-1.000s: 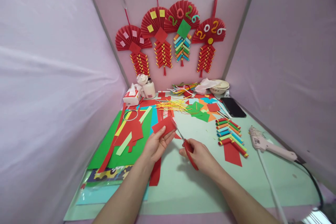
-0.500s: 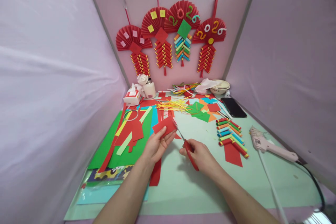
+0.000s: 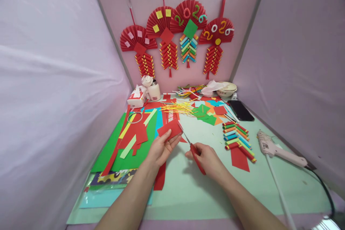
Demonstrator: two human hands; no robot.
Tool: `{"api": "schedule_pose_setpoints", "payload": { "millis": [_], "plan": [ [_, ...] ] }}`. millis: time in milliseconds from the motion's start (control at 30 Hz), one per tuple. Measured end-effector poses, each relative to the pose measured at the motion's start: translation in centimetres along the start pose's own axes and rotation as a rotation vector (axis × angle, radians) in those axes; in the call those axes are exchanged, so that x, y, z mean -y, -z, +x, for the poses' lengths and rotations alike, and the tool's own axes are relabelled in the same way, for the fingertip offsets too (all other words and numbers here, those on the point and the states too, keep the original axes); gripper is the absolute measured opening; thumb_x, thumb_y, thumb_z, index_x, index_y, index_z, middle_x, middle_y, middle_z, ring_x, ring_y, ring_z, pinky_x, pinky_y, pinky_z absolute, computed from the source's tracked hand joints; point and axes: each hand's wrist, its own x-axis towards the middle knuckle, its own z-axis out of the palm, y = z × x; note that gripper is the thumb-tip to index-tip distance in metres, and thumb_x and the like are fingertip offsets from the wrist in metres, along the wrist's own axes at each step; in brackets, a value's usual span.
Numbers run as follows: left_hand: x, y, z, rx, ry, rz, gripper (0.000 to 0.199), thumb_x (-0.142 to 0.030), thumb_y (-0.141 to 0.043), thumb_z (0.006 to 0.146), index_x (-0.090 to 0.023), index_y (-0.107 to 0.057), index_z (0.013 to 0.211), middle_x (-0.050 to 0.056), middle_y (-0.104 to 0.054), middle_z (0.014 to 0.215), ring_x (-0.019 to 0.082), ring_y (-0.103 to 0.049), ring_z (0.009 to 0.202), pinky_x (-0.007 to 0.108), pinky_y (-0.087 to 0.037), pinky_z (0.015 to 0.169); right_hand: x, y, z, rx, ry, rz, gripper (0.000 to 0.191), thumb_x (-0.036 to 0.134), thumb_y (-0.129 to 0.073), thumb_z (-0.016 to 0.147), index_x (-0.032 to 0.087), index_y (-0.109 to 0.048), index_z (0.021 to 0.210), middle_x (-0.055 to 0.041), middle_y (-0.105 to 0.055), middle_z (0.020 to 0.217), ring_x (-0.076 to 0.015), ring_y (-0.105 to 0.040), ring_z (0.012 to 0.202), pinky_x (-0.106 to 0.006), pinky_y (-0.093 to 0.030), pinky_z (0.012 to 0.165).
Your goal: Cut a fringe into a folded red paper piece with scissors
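Observation:
Near the middle of the table, my left hand [image 3: 164, 147] pinches a piece of red paper [image 3: 169, 128] between thumb and fingers. My right hand [image 3: 206, 160] is wrapped round the red handles of a pair of scissors [image 3: 197, 156]. The scissor blades point up and left and meet the right edge of the red paper. A red strip lies on the table below my left hand. To the right of my right hand is a row of coloured paper rolls [image 3: 237, 136] with a red piece of paper [image 3: 239, 159] under its lower end.
A glue gun [image 3: 280, 151] with its cord and a black phone [image 3: 240, 110] lie at the right. Green sheets [image 3: 107, 156] and paper strips cover the left. Yellow strips [image 3: 179, 107], a tissue box [image 3: 137, 99] and bowls [image 3: 226, 90] are at the back. Red fan decorations [image 3: 188, 14] hang behind.
The view has shifted very slightly. Both hands, the red paper and the scissors keep nearly the same positions.

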Motion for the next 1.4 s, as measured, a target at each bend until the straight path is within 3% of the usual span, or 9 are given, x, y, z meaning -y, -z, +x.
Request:
{"api": "schedule_pose_setpoints", "payload": {
  "millis": [267,767,1400],
  "plan": [
    [0.08,-0.03,-0.09,0.014,-0.008,0.023,0.02,-0.014,-0.06,0.078,-0.008,-0.061,0.097,0.014,-0.068,0.099,0.024,-0.064,0.095,0.035,-0.051,0.088,-0.39,0.11,0.08,0.01,0.043,-0.058,0.039,0.054,-0.055,0.071,0.017,-0.051,0.061,0.0046,-0.043,0.053,-0.0093,-0.035,0.053,-0.021,-0.028,0.047],
    [0.19,0.18,-0.28,0.029,0.013,0.091,0.025,-0.016,-0.062,0.077,-0.009,-0.06,0.102,0.015,-0.069,0.095,0.025,-0.065,0.092,0.037,-0.051,0.086,-0.19,-0.02,-0.05,0.052,0.012,-0.007,0.039,0.053,-0.058,0.069,0.016,-0.06,0.08,0.0012,-0.056,0.064,-0.0111,-0.045,0.055,-0.022,-0.031,0.049],
    [0.34,-0.15,-0.56,0.063,0.041,0.096,0.031,-0.018,-0.061,0.078,-0.009,-0.059,0.107,0.016,-0.067,0.101,0.025,-0.064,0.094,0.035,-0.052,0.085,-0.04,0.33,0.05,0.02,0.034,-0.024,0.036,0.052,-0.056,0.071,0.016,-0.056,0.066,0.0014,-0.054,0.058,-0.0115,-0.044,0.055,-0.022,-0.031,0.049]
  ]
}}
